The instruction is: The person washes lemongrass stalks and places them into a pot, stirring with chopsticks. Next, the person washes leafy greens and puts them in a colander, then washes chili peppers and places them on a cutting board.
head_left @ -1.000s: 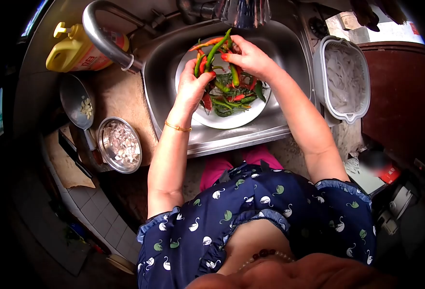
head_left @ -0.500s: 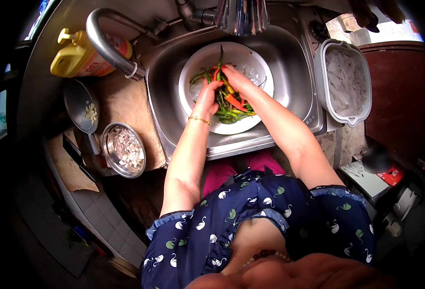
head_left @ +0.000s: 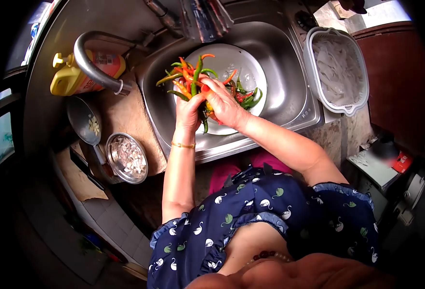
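Note:
A bunch of red, orange and green chili peppers (head_left: pixel 187 77) is gathered between my two hands, over the left side of a white bowl (head_left: pixel 262 72). My left hand (head_left: pixel 188 114) is wrapped round the bunch from the left and below. From the right, my right hand (head_left: pixel 223 103) closes on the same peppers, its fingers partly hidden among them. More chili peppers (head_left: pixel 249 98) lie in the bowl's right part, with water around them. The bowl stands inside a steel sink (head_left: pixel 282 91).
A curved faucet (head_left: pixel 84 58) and a yellow pump bottle (head_left: pixel 72 79) stand on the left. Nearby are a ladle with garlic pieces (head_left: pixel 84 118) and a steel bowl of chopped food (head_left: pixel 126 158). At right sits a basket (head_left: pixel 338 72) of pale strips.
Both hands have lifted a bunch of chili peppers out of the bowl's middle and moved left. Fewer peppers show in the bowl. The view has shifted slightly.

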Tool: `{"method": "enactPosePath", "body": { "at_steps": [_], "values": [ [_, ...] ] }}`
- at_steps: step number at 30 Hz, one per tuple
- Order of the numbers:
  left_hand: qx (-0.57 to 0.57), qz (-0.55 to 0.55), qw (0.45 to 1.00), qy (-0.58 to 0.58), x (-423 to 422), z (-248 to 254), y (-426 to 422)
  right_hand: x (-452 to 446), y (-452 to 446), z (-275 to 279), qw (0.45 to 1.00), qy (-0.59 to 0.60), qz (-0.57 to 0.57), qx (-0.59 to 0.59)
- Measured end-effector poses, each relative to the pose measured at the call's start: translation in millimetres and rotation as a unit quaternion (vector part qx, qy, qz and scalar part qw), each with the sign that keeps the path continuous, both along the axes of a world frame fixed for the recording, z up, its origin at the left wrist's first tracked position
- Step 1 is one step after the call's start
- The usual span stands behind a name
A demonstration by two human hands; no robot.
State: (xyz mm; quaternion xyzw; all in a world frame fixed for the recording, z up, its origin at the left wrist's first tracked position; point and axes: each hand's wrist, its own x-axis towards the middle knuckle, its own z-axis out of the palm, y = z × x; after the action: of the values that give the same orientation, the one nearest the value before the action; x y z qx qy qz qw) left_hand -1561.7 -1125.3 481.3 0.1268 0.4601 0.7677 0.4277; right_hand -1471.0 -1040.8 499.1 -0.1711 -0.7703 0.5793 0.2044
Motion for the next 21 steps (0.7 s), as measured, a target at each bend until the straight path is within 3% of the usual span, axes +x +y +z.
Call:
{"method": "enactPosePath", "body": {
  "at_steps": [5, 10, 12, 16, 18, 21],
  "values": [
    [0.006, 0.039, 0.998, 0.042, 1, 6, -1, -1, 4, 12, 0.999, 0.01, 0.019, 0.035],
    [-0.008, 0.081, 0.995, 0.051, 6, 6, 2, 2, 24, 18, 0.997, -0.002, 0.071, -0.003],
    [-0.045, 0.075, 0.995, 0.052, 4, 8, 0, 3, 35, 9, 0.999, 0.029, 0.033, -0.03],
    [-0.066, 0.079, 0.994, 0.038, -6, 4, -11, 15, 70, -2, 0.991, -0.106, -0.012, -0.081],
    [-0.066, 0.077, 0.994, 0.028, -8, 6, -15, 20, 86, -24, 0.979, -0.205, -0.009, 0.002],
    [-0.073, 0.11, 0.99, 0.044, -4, 18, -14, 23, 84, -37, 0.918, -0.341, 0.026, 0.199]
  ]
}}
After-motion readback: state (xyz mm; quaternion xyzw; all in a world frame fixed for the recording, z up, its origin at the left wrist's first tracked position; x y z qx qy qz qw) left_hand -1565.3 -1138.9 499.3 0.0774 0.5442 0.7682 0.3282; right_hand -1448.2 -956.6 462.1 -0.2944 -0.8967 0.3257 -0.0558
